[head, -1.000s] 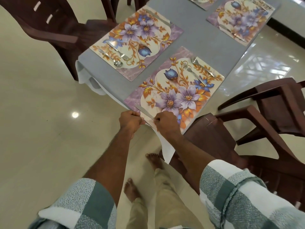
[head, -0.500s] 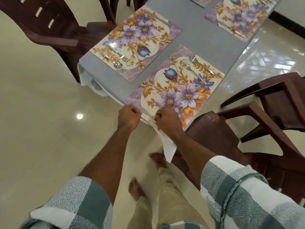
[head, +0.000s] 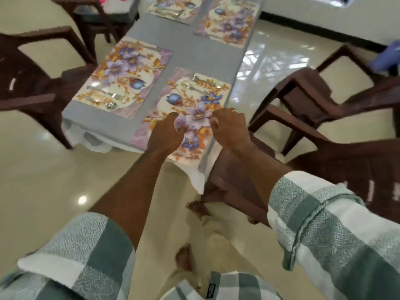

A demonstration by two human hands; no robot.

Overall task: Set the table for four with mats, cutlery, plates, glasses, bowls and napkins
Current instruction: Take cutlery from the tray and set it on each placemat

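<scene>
The floor (head: 41, 169) is shiny and cream-colored, and light shines back from it. A white wall with a dark strip at the bottom runs along the far right. Dark brown chairs stand around a long tabletop (head: 190, 59) with a gray cloth on it. One chair (head: 32, 83) is at the left, one chair (head: 329, 92) is at the right, and a brown chair (head: 233, 180) sits tucked close by the near corner. A white cloth hangs down under the gray one at the near edge.

Four flowery mats lie on the tabletop. The near mat (head: 190, 100) is right in front of the person. The left mat (head: 123, 76) lies just beside it. Two far mats (head: 229, 24) lie at the other end and look blurry. Shiny cutlery (head: 201, 83) lies at the far end of the near mat. More cutlery (head: 104, 98) lies at the near end of the left mat.

Both arms reach out over the near mat, in rolled-up green and white check sleeves. The left hand (head: 166, 131) has its fingers curled down over a purple flower on the mat. The right hand (head: 229, 124) is also curled, with knuckles up and a ring on one finger. The picture is blurry here, so it is not possible to tell if each grip is pinching something or just pressing on the mat. Bare feet show on the floor below.
</scene>
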